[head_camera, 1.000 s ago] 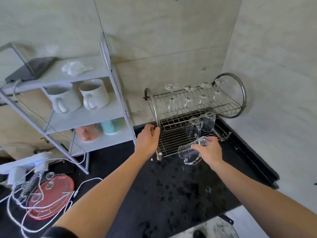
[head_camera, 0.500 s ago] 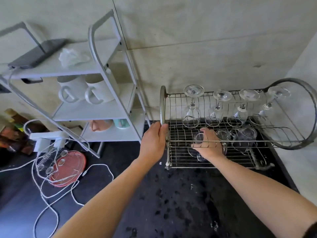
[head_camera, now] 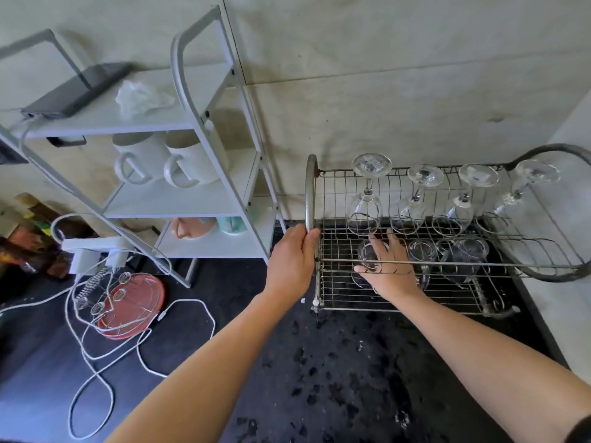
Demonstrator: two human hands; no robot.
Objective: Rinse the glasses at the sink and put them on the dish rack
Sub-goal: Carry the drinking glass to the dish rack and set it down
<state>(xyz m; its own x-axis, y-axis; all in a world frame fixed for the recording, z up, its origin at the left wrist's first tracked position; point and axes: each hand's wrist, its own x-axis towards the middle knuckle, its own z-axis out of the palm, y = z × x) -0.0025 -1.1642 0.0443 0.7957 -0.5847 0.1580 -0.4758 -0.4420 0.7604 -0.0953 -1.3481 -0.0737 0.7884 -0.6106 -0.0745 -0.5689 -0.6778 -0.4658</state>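
Though part-hidden by dish rack (head_camera: 309, 193) wires, R hand (head_camera: 388, 271) fingers round glass (head_camera: 366, 252); L hand (head_camera: 292, 260) fingers round its end hoop.

I hold both forearms extended forward, left hand (head_camera: 292, 260) curled round the end hoop of the dish rack (head_camera: 309, 193), right hand (head_camera: 388, 271) palm-down, fingers wrapped over a glass (head_camera: 366, 253).

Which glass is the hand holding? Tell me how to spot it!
Find the metal dish rack on the right, then look at its lower shelf, under the upside-down wine glasses. The glass is the leftmost one there, and the only one the right hand holds.
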